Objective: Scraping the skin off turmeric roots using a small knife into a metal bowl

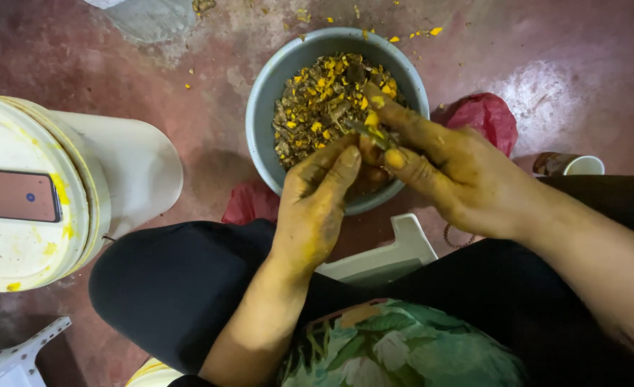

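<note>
Left hand (pixel 315 208): fingers curled in, thumb pressed along the top, closed around a small brownish root piece (pixel 369 152); most of the piece is hidden behind the fingers. Wrist straight, forearm coming up from lower centre across the lap.

Right hand (pixel 454 166): fingers narrow, pinching a small knife (pixel 368 133), index finger stretched along it and pointing left toward the bowl. Blade sits against the root piece right at the left fingertips. Forearm enters from lower right, wrist slightly bent inward. Both hands stained yellow.

Root piece is held over the near rim of the grey metal bowl (pixel 263 100), between the two hands. Bowl is on the reddish floor (pixel 560 64), filled with brown and yellow peelings (pixel 328 100). A few yellow scraps lie on the floor past the far rim.

Red plastic bag (pixel 485 115) just right of the bowl, paper cup (pixel 568 165) on its side beyond it. White bucket (pixel 80 193) well to the left, with a phone (pixel 15 195) lying on its lid. Knees in black cloth, white stool edge (pixel 396 254) between them.
</note>
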